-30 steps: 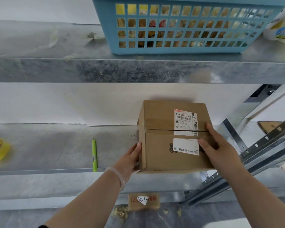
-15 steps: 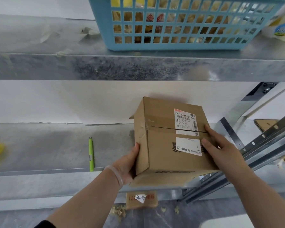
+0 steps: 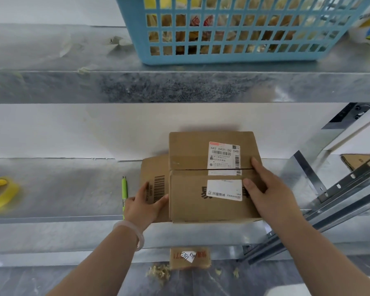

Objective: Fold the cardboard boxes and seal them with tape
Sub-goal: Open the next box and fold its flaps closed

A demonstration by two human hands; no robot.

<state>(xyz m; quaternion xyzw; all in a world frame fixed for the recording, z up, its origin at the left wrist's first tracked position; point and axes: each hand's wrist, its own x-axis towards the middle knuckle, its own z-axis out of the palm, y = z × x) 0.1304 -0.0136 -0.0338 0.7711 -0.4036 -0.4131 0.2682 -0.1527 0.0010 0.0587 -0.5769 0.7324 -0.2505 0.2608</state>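
Left hand (image 3: 144, 207) flat on barcoded flap (image 3: 155, 167); right hand (image 3: 269, 195) flat, pressing matte brown cardboard box (image 3: 189, 195).

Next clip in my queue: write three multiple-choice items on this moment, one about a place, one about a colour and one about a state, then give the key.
1. Where does the slim green pen lie?
A. On the grey metal shelf, left of the brown cardboard box
B. On top of the box
C. Under the box

2. What colour is the round roll of adhesive tape at the shelf's left end?
A. Red
B. Yellow
C. Black

3. How do the box's top flaps stand?
A. Upright and open
B. Torn off
C. Folded shut, meeting at a seam

Key:
1 A, the pen lies on the shelf just beyond the left hand.
2 B, the roll's band is yellow.
3 C, both flaps lie flat with one line between them, under the right hand.
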